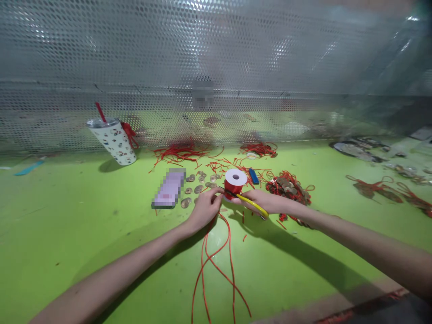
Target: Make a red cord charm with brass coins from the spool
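Note:
Near the table's middle, my left hand (206, 208) pinches red cord (230, 240), whose strands hang in loops towards the front edge. My right hand (258, 200) is closed on yellow-handled scissors (254, 206), their dark blades pointing left towards my left fingertips. Right behind the blades stands a spool (236, 177) with white flanges, wound with red cord. Several round coins (188, 191) with holes lie just behind my left hand. A heap of coins tied with red cord (286, 189) sits beyond my right hand. Where the blades meet the cord is too small to make out.
A pixelated phone-like slab (169, 189) lies left of the coins. Behind it stands a patterned tumbler (116, 141) with a red straw. Red cord scraps (182, 152) and a blue lighter-like object (253, 176) lie farther back. A perforated metal sheet (162, 67) rises behind the green table (67, 216).

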Tool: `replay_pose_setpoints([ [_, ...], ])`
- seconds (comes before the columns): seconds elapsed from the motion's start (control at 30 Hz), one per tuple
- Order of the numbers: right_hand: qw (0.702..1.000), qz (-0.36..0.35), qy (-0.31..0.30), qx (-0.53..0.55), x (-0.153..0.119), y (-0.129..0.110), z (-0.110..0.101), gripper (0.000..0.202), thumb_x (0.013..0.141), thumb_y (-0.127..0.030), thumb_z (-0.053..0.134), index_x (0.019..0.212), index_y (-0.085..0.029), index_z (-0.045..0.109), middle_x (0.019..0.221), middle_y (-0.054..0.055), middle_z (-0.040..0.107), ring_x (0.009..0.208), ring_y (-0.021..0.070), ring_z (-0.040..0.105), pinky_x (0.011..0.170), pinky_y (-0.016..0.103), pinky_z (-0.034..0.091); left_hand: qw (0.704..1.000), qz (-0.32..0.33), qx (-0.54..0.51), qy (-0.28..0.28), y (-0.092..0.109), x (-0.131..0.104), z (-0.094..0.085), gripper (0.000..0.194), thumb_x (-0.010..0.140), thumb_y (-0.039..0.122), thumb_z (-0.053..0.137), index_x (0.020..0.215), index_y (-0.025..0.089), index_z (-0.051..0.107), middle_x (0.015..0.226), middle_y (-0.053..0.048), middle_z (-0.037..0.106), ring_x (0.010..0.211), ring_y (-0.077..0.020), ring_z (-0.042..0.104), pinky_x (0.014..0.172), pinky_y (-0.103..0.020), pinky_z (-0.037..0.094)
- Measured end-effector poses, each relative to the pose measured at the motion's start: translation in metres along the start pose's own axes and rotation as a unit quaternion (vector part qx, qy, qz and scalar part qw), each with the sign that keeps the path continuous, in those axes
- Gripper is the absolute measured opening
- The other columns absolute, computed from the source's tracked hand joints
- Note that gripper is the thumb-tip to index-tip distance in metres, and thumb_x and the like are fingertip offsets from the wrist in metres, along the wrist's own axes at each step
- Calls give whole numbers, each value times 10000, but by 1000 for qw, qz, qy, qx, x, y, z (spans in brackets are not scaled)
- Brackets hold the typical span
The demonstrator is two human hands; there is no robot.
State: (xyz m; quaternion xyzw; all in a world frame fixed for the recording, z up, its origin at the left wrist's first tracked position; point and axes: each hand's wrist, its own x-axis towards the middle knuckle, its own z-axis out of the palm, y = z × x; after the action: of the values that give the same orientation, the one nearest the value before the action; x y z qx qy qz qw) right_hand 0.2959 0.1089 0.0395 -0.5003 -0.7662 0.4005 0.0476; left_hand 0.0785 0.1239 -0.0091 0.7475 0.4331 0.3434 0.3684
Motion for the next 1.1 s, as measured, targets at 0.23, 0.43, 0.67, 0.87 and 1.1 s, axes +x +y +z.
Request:
replay_pose_setpoints([
  [0.23,998,23,-50,22,-7,-14,-8,503,891,-668,500,754,-184,467,641,7,499,546,121,454,471,242,377,998,-32,-48,-25,-5,1,2,255,915,322,513,992,136,670,886,-87,734,670,-182,647,630,-273,450],
  [0.43,995,16,-96,3,0,-5,-11,481,891,-639,512,718,-196,441,613,5,482,544,130,452,470,258,398,999,-23,-36,-12,-1,2,0,251,905,322,524,980,140,679,947,-90,744,701,-195,668,693,-299,488],
  [0.67,994,-11,-106,0,4,-6,-11,550,891,-733,433,765,-198,448,631,9,482,564,140,475,476,260,430,1000,-20,-19,-10,-2,2,0,243,908,285,509,964,139,695,934,-97,751,750,-212,659,725,-313,474],
  [0.87,995,-18,-96,-30,6,-15,-13,580,875,-763,401,725,-203,412,626,5,453,556,130,430,466,258,384,1000,-12,-3,-4,-3,2,1,247,909,271,513,984,139,707,913,-88,748,710,-196,636,693,-302,457],
  [1.1,997,-47,-62,-26,6,-14,-12,572,957,-682,355,852,-156,552,698,21,526,596,130,459,535,255,420,1000,-8,-14,-2,0,-1,1,249,911,280,528,994,139,715,887,-79,741,660,-172,600,642,-279,427],
])
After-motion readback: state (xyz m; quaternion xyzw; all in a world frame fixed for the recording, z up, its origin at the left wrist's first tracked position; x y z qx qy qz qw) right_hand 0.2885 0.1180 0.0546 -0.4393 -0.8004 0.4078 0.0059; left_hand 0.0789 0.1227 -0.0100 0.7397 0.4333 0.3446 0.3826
